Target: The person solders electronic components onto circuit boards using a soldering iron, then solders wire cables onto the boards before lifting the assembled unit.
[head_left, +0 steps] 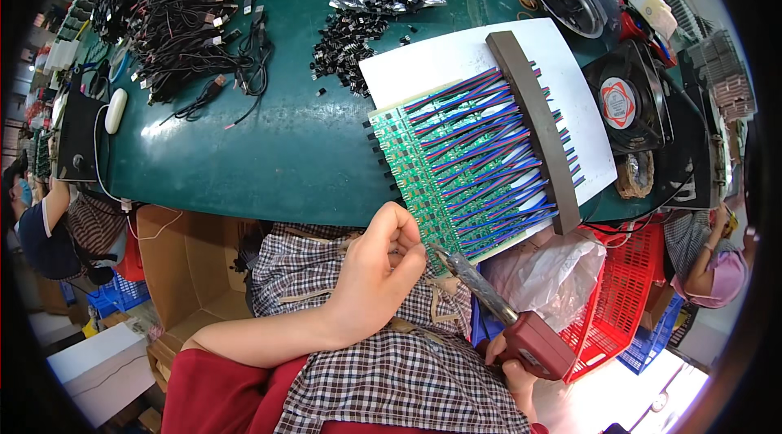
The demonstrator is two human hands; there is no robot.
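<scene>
The left hand [376,259] has its fingers [405,232] curled together at the near edge of the green board [444,161], probably pinching something thin there to feed it, but what they hold cannot be seen. The right hand [515,370], mostly cut off, is clamped on the red handle of the iron [497,304], whose tip points to the board just right of those fingers; a dark bar [533,129] lies across the wires [489,149], seemingly to keep them flat.

Head camera looks down, close over workbench [269,149]
</scene>
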